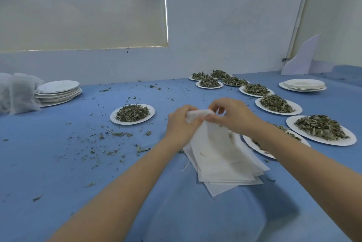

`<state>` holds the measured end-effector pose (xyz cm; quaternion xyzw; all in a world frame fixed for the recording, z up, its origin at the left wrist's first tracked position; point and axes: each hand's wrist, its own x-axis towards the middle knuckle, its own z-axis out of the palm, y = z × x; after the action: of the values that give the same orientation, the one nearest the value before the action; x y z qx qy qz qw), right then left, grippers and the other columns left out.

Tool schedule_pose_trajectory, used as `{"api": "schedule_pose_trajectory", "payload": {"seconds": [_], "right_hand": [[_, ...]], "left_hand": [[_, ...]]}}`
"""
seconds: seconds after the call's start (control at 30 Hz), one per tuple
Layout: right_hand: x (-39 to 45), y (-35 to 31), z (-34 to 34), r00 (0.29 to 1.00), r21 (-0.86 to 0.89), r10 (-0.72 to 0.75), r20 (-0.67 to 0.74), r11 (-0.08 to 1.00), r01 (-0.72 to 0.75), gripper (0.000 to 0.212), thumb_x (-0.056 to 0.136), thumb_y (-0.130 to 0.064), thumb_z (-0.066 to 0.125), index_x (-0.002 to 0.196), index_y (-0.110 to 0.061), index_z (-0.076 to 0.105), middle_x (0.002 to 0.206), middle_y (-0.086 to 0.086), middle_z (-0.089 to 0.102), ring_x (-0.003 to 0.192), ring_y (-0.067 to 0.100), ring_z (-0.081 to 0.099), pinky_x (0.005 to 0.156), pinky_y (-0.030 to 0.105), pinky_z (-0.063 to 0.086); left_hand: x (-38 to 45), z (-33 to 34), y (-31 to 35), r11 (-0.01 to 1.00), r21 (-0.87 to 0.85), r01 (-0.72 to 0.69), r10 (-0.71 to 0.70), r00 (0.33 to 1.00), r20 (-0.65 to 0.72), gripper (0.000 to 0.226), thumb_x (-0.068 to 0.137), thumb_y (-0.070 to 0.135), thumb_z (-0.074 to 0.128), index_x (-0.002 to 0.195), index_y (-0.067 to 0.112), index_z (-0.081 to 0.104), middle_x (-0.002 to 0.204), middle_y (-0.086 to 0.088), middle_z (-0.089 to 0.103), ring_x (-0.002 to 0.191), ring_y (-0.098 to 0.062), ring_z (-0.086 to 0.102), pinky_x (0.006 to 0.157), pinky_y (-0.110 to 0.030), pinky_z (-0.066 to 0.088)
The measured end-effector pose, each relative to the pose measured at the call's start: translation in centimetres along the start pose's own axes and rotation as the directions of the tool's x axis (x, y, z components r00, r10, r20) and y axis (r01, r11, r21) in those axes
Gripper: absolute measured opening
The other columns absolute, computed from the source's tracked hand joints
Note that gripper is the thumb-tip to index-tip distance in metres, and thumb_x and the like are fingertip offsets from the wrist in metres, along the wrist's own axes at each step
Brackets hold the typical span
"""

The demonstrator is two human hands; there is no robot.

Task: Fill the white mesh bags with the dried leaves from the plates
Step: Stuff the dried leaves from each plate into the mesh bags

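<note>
While both hands work at the mouth of one flat white mesh bag point(213, 142), I read this as the start of another round, not the end of the job. My left hand point(181, 124) has its fingers closed around the bunched top edge, and my right hand point(231, 116) pinches the same edge between thumb and fingertips, apparently to pull the opening apart. The bag looks empty and hangs down onto the stack of flat empty white bags point(229, 173) on the blue tablecloth point(58, 163).

Taking that stack as my landmark: just beyond it to the left sits a white paper plate heaped with dried green leaves point(132, 114), the nearest one to tip in. To its right and running away from it is a curved row of more heaped plates point(278, 105), roughly eight, one partly hidden under my right forearm. Far left of the stack stands a pile of emptied white plates point(58, 93), with puffy filled mesh bags point(17, 94) beside it; far right and beyond is a second short pile of empty plates point(303, 85). Loose leaf crumbs point(109, 143) lie scattered left of the stack.

So I judge a good part done, yet around nine plates remain.
</note>
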<state>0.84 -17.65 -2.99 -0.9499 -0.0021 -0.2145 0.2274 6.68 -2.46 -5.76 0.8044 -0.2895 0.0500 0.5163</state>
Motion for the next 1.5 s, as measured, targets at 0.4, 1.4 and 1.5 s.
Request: {"api": "schedule_pose_trajectory", "payload": {"seconds": [0.4,1.4,1.5], "right_hand": [[7.0,-7.2,-0.3,0.988,0.246,-0.089,-0.126,0.962,0.118,0.014,0.078,-0.036,0.072,0.086,-0.027,0.065,0.090,-0.008,0.062,0.082,0.008,0.055,0.069,0.017,0.040],[16.0,-12.2,6.4,0.981,0.263,-0.154,0.118,0.958,0.118,0.017,0.079,-0.037,0.066,0.096,-0.036,0.065,0.075,-0.008,0.069,0.062,-0.005,0.053,0.048,0.006,0.035],[16.0,-12.2,5.9,0.942,0.199,-0.137,0.305,0.977,0.077,0.039,0.078,-0.033,0.064,0.112,-0.049,0.054,0.068,-0.012,0.069,0.048,0.000,0.051,0.045,0.009,0.036]], "left_hand": [[4.8,-8.4,1.8,0.994,0.061,-0.088,0.100,0.971,-0.216,0.027,0.095,0.030,0.047,0.068,0.027,0.051,0.067,0.012,0.049,0.065,-0.004,0.046,0.054,-0.012,0.032],[9.6,-17.0,-4.7,0.972,0.226,-0.069,0.132,0.951,-0.280,0.018,0.093,0.026,0.052,0.087,0.023,0.069,0.075,0.014,0.062,0.075,-0.007,0.054,0.062,-0.012,0.036],[9.7,-17.6,-4.7,0.966,0.247,-0.080,0.152,0.945,-0.289,0.018,0.093,0.027,0.052,0.091,0.024,0.070,0.080,0.016,0.064,0.077,-0.002,0.055,0.065,-0.007,0.036]]}}
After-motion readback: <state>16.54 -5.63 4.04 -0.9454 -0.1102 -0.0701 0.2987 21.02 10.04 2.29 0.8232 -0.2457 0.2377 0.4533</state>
